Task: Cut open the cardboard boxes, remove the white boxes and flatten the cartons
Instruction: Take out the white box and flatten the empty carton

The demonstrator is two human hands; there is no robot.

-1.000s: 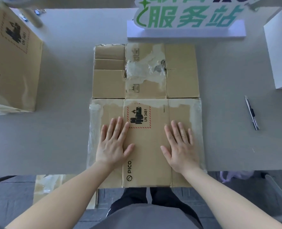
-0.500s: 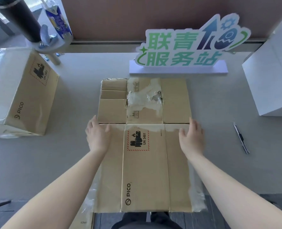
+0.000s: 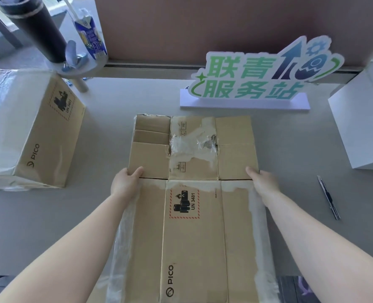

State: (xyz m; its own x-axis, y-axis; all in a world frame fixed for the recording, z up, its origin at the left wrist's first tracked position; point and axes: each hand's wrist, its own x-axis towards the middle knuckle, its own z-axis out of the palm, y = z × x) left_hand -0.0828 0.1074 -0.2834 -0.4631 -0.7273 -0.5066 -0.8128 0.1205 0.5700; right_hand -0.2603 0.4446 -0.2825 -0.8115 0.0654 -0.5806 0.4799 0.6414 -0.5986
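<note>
Brown corrugated cardboard, the flattened carton (image 3: pixel 194 215) lay spread on the grey table (image 3: pixel 290 149) directly in front of the person, its printed panel facing up and torn clear tape clinging to its far flaps (image 3: pixel 193 147). The left hand (image 3: pixel 124 182) gripped the carton's left edge at the fold line, thumb on top and fingers curled under; the right hand (image 3: pixel 263 182) grasped the right edge at the same fold in much the same way. The step in hand looked like folding or lifting the flattened piece. To do it well, both hands should probably move evenly so the crease bends straight, and keep off the loose tape. A second, still sealed brown cardboard box (image 3: pixel 32 132) stood well apart to the left, and a plain white box (image 3: pixel 360 127) sat to the far right. A slim dark utility knife (image 3: pixel 328 196) lay on the table near the right arm.
</note>
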